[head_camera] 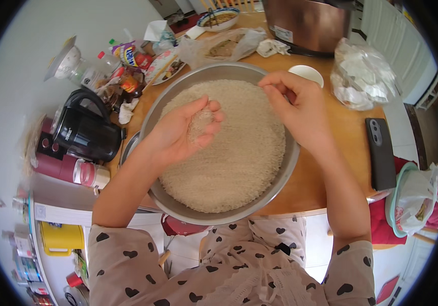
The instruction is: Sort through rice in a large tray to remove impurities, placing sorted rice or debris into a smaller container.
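A wide metal basin (219, 220) stands at the front of the wooden table, with a thick layer of uncooked rice (238, 164) in it. My left hand (182, 130), palm up and fingers curled, holds a small heap of rice over the basin's left part. Over the right rim is my right hand (299, 103), its thumb and forefinger pinched together; whether a tiny thing is between them cannot be told. Just behind that hand is a white bowl (306, 72).
At left stand a black electric kettle (89, 128), bottles and a plate (165, 67). A plastic bag (223, 46), a patterned bowl (219, 21) and a large brown appliance (311, 26) are at the back. A crumpled bag (362, 76) and a phone (380, 153) lie at right.
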A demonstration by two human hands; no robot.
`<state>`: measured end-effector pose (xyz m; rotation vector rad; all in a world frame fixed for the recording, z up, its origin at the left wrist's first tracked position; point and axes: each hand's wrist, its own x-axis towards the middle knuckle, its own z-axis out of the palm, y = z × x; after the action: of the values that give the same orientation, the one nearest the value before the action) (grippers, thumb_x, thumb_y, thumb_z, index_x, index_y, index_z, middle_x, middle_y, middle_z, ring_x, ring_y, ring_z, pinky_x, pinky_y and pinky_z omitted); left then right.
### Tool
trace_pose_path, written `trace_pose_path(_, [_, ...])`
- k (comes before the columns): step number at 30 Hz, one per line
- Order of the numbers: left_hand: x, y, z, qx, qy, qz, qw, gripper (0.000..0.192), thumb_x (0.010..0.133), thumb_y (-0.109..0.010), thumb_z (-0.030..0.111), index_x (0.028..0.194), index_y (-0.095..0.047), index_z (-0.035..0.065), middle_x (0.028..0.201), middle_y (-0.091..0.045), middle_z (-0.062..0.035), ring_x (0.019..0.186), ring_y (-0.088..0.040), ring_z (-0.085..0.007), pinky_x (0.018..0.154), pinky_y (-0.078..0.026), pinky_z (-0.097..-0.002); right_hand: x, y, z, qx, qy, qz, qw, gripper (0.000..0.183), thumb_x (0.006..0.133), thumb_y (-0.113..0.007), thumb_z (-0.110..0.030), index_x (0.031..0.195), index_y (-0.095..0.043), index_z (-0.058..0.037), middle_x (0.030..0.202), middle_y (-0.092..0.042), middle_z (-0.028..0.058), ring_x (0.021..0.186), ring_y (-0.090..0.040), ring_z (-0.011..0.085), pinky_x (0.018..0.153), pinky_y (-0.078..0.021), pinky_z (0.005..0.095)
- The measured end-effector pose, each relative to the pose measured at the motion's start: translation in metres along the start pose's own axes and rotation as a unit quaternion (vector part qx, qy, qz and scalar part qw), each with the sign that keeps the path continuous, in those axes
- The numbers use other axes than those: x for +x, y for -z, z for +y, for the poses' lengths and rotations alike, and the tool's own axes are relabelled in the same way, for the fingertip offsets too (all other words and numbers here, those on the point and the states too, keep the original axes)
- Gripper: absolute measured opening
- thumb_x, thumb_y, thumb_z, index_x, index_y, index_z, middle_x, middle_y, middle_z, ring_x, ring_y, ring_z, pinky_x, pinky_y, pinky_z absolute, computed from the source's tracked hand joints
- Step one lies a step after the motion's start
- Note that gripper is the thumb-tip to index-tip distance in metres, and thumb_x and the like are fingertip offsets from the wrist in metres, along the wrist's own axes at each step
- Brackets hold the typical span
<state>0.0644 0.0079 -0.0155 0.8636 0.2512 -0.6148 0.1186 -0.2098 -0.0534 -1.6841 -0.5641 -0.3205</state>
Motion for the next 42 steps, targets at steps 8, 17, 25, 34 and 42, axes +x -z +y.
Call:
trace_pose_path(8, [-0.010,-0.011,0.009,0.081,-0.108,-0.050,0.990,0.052,0.096,-0.035,0.031,0.131,-0.031,-0.0070,0.135,-0.037,-0.0229,0.127,-0.036,-0.0293,0.097,-0.041,-0.0345,-0.001,0.001,-0.002,-0.007,-0.015,-0.006,1.000,0.010,0.078,-0.058,-0.007,0.085,-0.064,-0.0015,0.057,-0.052,0.0028,0.053,-0.045,0.0086,0.050,-0.0370,0.0247])
trace_pose_path(17, [-0.012,-0.014,0.008,0.127,-0.113,-0.068,0.983,0.056,0.095,-0.034,0.037,0.131,-0.033,-0.0067,0.134,-0.038,-0.0219,0.125,-0.039,-0.0276,0.099,-0.038,-0.0322,-0.001,0.002,-0.008,-0.003,-0.033,-0.021,0.999,0.010,0.081,-0.056,-0.005,0.088,-0.062,0.0008,0.059,-0.049,-0.0022,0.055,-0.042,0.0037,0.050,-0.0344,0.0206])
trace_pose_path(25, [-0.013,-0.012,0.010,0.118,-0.109,-0.075,0.984,0.056,0.095,-0.034,0.037,0.132,-0.033,-0.0058,0.134,-0.039,-0.0209,0.125,-0.039,-0.0263,0.099,-0.038,-0.0307,-0.002,0.001,-0.005,0.002,-0.036,-0.019,0.999,0.009,0.082,-0.057,-0.004,0.087,-0.062,0.0011,0.059,-0.049,-0.0018,0.055,-0.042,0.0038,0.050,-0.0349,0.0209])
trace_pose_path(34, [-0.013,-0.010,0.005,0.260,-0.148,-0.076,0.951,0.049,0.087,-0.049,0.007,0.133,-0.034,-0.0029,0.132,-0.042,-0.0179,0.125,-0.040,-0.0232,0.100,-0.035,-0.0290,-0.001,0.003,-0.006,-0.027,-0.013,-0.018,0.999,0.010,0.081,-0.057,-0.004,0.087,-0.062,0.0010,0.058,-0.049,-0.0007,0.054,-0.042,0.0047,0.049,-0.0351,0.0213])
trace_pose_path(42, [-0.013,-0.011,0.008,0.174,-0.129,-0.056,0.975,0.049,0.088,-0.045,0.010,0.132,-0.032,-0.0062,0.133,-0.040,-0.0214,0.125,-0.040,-0.0263,0.100,-0.037,-0.0324,-0.002,0.003,-0.007,-0.007,-0.019,-0.016,1.000,0.009,0.081,-0.057,-0.003,0.087,-0.062,0.0015,0.058,-0.050,-0.0009,0.055,-0.043,0.0039,0.049,-0.0350,0.0205])
